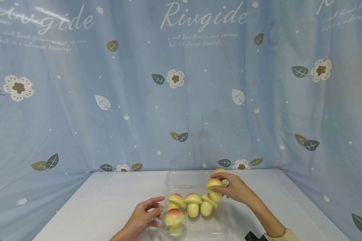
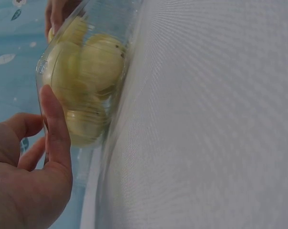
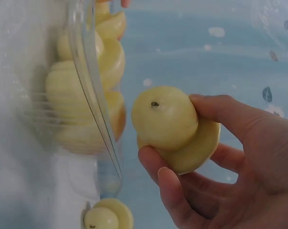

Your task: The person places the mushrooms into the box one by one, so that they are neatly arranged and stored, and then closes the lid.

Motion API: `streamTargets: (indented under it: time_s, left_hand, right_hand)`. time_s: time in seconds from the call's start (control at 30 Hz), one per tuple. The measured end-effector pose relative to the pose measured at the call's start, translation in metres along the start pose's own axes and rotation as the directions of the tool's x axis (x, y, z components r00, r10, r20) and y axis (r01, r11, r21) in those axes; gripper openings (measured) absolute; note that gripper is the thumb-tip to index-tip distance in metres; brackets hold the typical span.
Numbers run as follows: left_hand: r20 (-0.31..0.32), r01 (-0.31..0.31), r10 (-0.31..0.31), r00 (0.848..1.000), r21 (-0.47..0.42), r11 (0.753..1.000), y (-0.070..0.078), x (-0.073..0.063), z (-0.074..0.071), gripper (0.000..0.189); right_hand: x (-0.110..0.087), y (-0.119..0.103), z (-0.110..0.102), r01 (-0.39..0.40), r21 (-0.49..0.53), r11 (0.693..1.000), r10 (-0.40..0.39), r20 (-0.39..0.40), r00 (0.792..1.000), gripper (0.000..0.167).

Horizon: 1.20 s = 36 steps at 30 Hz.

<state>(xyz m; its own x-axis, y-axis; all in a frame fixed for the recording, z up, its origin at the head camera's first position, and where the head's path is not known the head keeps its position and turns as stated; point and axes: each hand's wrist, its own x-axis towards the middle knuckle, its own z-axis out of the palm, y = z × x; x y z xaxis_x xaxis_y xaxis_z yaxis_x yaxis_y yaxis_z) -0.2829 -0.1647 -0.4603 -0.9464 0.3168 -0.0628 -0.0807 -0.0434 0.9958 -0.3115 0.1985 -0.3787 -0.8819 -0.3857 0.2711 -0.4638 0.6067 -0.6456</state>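
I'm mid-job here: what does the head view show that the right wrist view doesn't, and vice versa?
Only the head view: the beige sleeve and the red-tinged top of the held mushroom-shaped piece.
Only the right wrist view: the dark spot on that piece's stem end.
Both: the right hand holding it, and the clear container with similar pieces inside.

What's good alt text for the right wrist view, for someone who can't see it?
A right hand holds a yellow mushroom-shaped piece beside a clear container with similar pieces in it. Another piece shows at the bottom edge, with a blue curtain behind.
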Motion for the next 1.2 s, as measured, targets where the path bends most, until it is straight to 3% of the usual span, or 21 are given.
streamTargets:
  time_s: [0.5,0.9,1.2]
  left_hand:
    - [0.005,-0.014,0.014,1.0,0.001,1.0,0.003,0.0,0.001,0.06]
    - [0.02,-0.016,0.016,1.0,-0.009,1.0,0.001,-0.001,0.0,0.061]
    - [0.037,-0.016,0.017,0.999,-0.013,1.0,0.002,-0.002,0.0,0.061]
  right_hand:
    - [-0.004,-0.014,0.018,0.073,0.089,0.993,-0.083,0.113,0.99,0.045]
    - [-0.011,-0.026,0.034,0.086,0.135,0.987,-0.107,0.164,0.981,0.038]
    - [-0.012,-0.031,0.046,0.134,0.042,0.99,-0.139,0.163,0.977,0.032]
